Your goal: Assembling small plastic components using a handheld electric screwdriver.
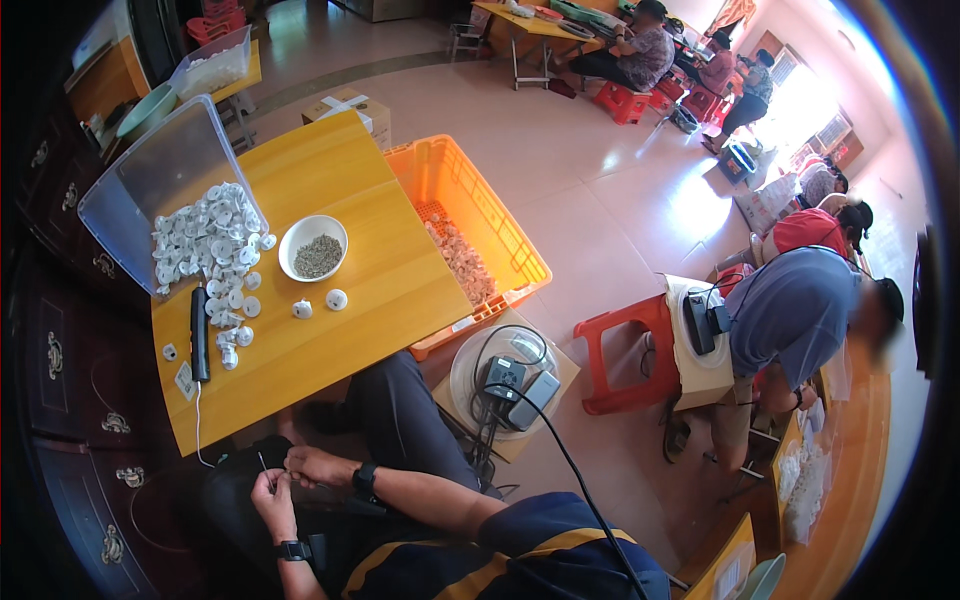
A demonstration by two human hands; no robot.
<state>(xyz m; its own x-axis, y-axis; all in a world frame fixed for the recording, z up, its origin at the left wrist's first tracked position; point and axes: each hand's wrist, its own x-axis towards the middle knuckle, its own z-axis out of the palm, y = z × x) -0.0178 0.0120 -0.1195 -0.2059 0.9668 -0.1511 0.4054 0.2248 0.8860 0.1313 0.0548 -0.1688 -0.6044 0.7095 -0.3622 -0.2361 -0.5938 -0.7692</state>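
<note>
Over my lap, my left hand (275, 503) and my right hand (318, 467) are close together, fingers closed. A thin dark rod (262, 461) with a pale tip sticks up from my left hand; its kind is too small to tell. My right fingers pinch something hidden beside it. On the yellow table (390, 270) in front, a white bowl (314, 222) contains small grey metal pieces (318, 257). Two white plastic parts (337, 299) lie near the bowl. A black electric screwdriver (200, 335) with a white cord lies at the table's left.
Many white plastic parts (212, 235) spill from a tipped clear bin (150, 165). Right of the table stands an orange crate (515, 250) with pinkish pieces inside. Dark drawers (75, 400) line the left. A red stool (625, 350) and other seated people are to the right and beyond.
</note>
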